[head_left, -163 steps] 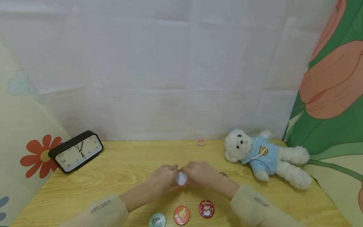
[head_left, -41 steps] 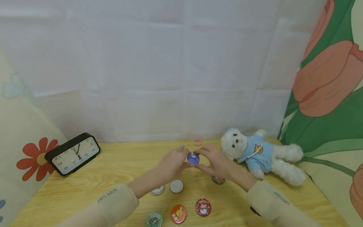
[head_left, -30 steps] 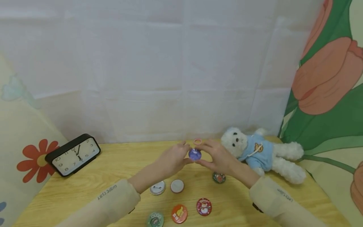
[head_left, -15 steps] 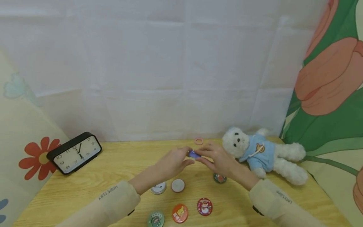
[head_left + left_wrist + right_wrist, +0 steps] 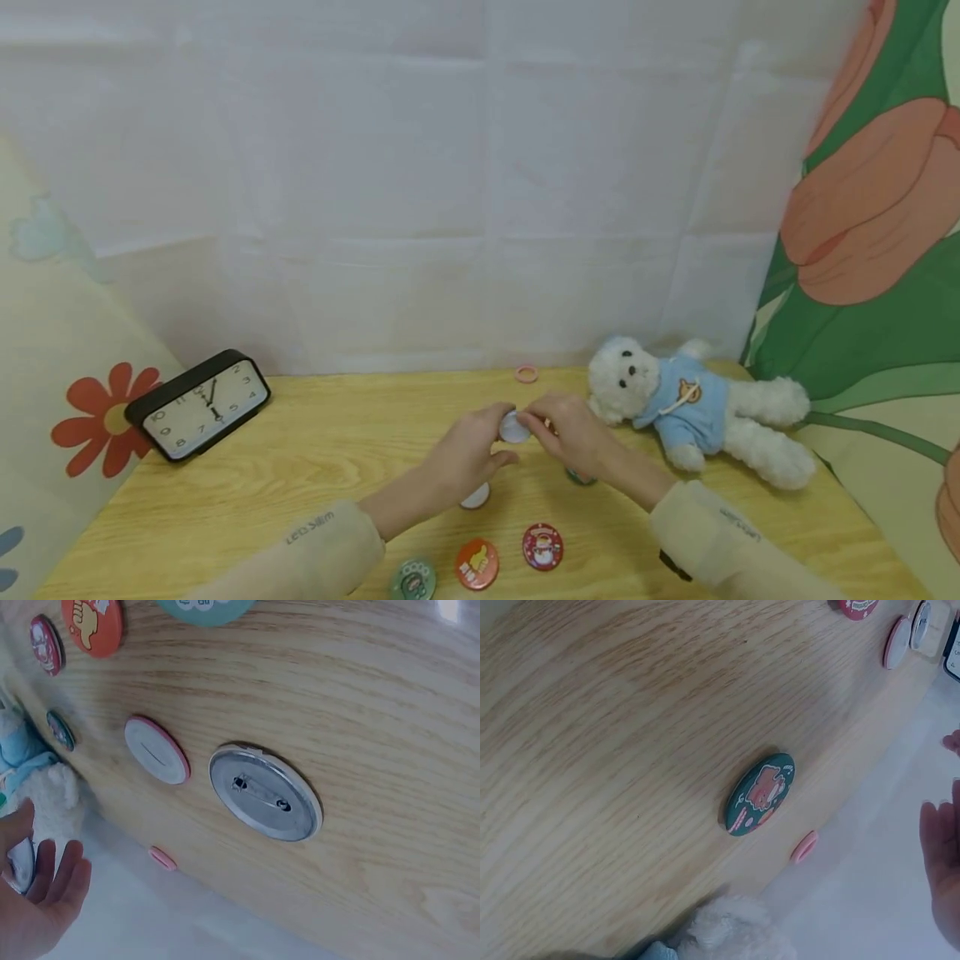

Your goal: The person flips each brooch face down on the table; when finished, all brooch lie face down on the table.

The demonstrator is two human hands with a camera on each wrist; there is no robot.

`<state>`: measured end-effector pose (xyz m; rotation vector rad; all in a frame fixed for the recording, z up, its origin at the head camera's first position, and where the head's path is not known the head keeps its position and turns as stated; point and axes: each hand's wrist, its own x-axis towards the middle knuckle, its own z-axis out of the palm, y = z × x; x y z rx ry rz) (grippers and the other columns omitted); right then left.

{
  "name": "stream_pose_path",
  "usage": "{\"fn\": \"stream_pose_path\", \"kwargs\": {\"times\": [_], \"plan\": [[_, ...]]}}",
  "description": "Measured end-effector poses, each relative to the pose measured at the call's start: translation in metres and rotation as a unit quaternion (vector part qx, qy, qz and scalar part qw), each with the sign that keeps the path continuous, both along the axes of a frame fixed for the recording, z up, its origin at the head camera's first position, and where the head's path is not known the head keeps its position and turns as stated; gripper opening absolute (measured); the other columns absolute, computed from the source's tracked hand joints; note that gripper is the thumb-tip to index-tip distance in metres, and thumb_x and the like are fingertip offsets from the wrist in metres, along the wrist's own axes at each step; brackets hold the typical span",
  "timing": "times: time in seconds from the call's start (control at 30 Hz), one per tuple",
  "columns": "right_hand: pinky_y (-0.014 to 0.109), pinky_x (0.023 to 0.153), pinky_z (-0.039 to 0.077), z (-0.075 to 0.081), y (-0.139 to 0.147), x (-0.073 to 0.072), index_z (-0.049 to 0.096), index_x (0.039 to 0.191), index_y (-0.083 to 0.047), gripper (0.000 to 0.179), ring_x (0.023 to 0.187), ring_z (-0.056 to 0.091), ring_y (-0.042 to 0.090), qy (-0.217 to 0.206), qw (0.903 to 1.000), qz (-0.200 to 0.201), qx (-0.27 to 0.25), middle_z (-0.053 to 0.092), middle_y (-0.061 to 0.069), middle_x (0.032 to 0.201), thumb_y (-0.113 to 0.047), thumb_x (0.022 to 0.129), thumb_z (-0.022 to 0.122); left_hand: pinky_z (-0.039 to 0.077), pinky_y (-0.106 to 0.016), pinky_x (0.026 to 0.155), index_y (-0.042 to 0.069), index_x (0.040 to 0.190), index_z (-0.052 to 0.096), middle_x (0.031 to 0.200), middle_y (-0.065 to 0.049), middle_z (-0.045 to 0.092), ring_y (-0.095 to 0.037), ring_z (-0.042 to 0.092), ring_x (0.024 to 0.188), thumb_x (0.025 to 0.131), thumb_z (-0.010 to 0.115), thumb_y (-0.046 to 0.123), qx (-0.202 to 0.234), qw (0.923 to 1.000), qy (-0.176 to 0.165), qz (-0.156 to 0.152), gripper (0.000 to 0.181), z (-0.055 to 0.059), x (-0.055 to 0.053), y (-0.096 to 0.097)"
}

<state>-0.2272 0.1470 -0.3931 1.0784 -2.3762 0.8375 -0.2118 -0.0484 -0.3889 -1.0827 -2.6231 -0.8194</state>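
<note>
A round badge [image 5: 514, 427] is held up above the table, its pale back facing the head view. My right hand [image 5: 572, 429] pinches its right edge between thumb and fingers. At its left edge are the fingers of my left hand [image 5: 468, 446], with the thumb standing apart below. In the left wrist view, the left hand [image 5: 45, 892] has its fingers spread in front of the badge [image 5: 22, 866]. Only part of the right hand [image 5: 943, 855] shows in the right wrist view. Below the hands lies a pink-rimmed badge [image 5: 476, 497], back up.
Green [image 5: 413, 579], orange [image 5: 477, 564] and red [image 5: 542, 547] badges lie in front. A pin-backed badge [image 5: 264, 793] and dark green badge [image 5: 761, 795] lie nearby. Behind are a pink ring [image 5: 527, 374], black clock [image 5: 202, 406] and teddy bear [image 5: 690, 408].
The held badge has turned from its purple face to its pale back. The left thumb has come away from it. Earlier, both hands pinched it.
</note>
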Motion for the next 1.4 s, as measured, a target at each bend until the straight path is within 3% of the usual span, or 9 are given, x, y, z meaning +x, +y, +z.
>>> {"fn": "stream_pose_path", "kwargs": {"times": [0.2,0.33,0.47,0.6,0.77,0.93,1.13,1.23,1.4], "plan": [[0.016,0.049,0.048,-0.001,0.0,0.002,0.071,0.083,-0.007,0.021,0.056,0.054,0.001,-0.085,0.9962,-0.02,-0.011,0.064,-0.002,0.07,-0.011,0.099,0.058,0.058,-0.03,0.075,-0.004,0.117,0.054,0.104,-0.015,0.069,-0.025,0.069,0.094,0.08,0.081,0.012,0.015,0.9984,0.036,0.042,0.048,-0.004,0.004,0.005],[0.016,0.051,0.048,-0.002,-0.001,0.004,0.07,0.101,-0.002,0.015,0.059,0.056,0.002,-0.079,0.9967,-0.016,0.012,0.066,0.0,0.074,-0.011,0.098,0.059,0.059,-0.031,0.071,-0.003,0.109,0.062,0.099,-0.016,0.071,-0.025,0.07,0.09,0.077,0.083,0.012,-0.004,0.997,0.061,0.047,0.042,-0.004,0.003,0.004],[0.019,0.057,0.051,-0.003,0.001,0.004,0.061,0.123,0.001,0.036,0.068,0.061,0.008,-0.07,0.9961,0.018,0.051,0.067,0.0,0.083,-0.019,0.093,0.068,0.059,-0.031,0.07,-0.004,0.107,0.064,0.097,-0.016,0.071,-0.026,0.07,0.089,0.077,0.083,0.011,-0.03,0.9965,0.067,0.041,0.038,-0.005,0.003,0.003],[0.025,0.069,0.055,-0.004,0.006,0.001,0.065,0.119,-0.002,0.043,0.083,0.065,0.017,-0.043,0.9931,0.051,0.096,0.069,0.004,0.095,-0.022,0.084,0.078,0.058,-0.032,0.067,-0.004,0.104,0.064,0.092,-0.016,0.071,-0.026,0.071,0.085,0.078,0.082,0.011,-0.044,0.9966,0.061,0.033,0.034,-0.009,0.003,0.002],[0.025,0.074,0.054,-0.007,0.01,0.001,0.069,0.113,-0.003,0.038,0.086,0.064,0.014,0.015,0.9876,0.043,0.151,0.071,0.004,0.098,-0.023,0.082,0.079,0.057,-0.028,0.065,-0.005,0.104,0.062,0.09,-0.015,0.071,-0.024,0.07,0.081,0.081,0.08,0.014,-0.06,0.9975,0.031,0.023,0.035,-0.012,0.002,0.003],[0.029,0.078,0.055,-0.01,0.013,0.0,0.069,0.11,-0.003,0.039,0.089,0.065,0.017,0.04,0.9818,0.034,0.182,0.071,0.006,0.1,-0.03,0.083,0.079,0.057,-0.026,0.067,0.0,0.1,0.067,0.088,-0.01,0.072,-0.02,0.07,0.079,0.078,0.082,0.016,-0.07,0.9971,0.025,0.016,0.031,-0.016,-0.001,0.006],[0.037,0.093,0.051,-0.023,0.016,-0.003,0.069,0.106,-0.002,0.038,0.099,0.065,0.024,0.071,0.9669,0.054,0.239,0.07,0.01,0.104,-0.031,0.082,0.078,0.049,-0.049,0.094,0.007,0.1,0.074,0.104,-0.009,0.072,-0.028,0.065,0.099,0.07,0.086,0.034,-0.163,0.9851,0.042,0.033,0.042,-0.026,-0.005,0.013],[0.039,0.096,0.049,-0.033,0.015,-0.002,0.069,0.109,-0.001,0.04,0.103,0.064,0.025,0.06,0.9597,0.059,0.268,0.069,0.011,0.108,-0.033,0.085,0.075,0.044,-0.055,0.099,0.01,0.107,0.073,0.119,-0.012,0.067,-0.036,0.059,0.114,0.069,0.082,0.045,-0.21,0.9755,0.053,0.034,0.052,-0.034,-0.004,0.013],[0.043,0.102,0.045,-0.044,0.012,0.003,0.067,0.116,-0.004,0.043,0.119,0.057,0.031,-0.002,0.9581,0.041,0.283,0.063,0.014,0.124,-0.036,0.087,0.072,0.046,-0.055,0.097,0.009,0.112,0.071,0.12,-0.01,0.066,-0.036,0.058,0.116,0.074,0.078,0.046,-0.217,0.9749,0.042,0.026,0.054,-0.047,-0.001,0.012]]}}
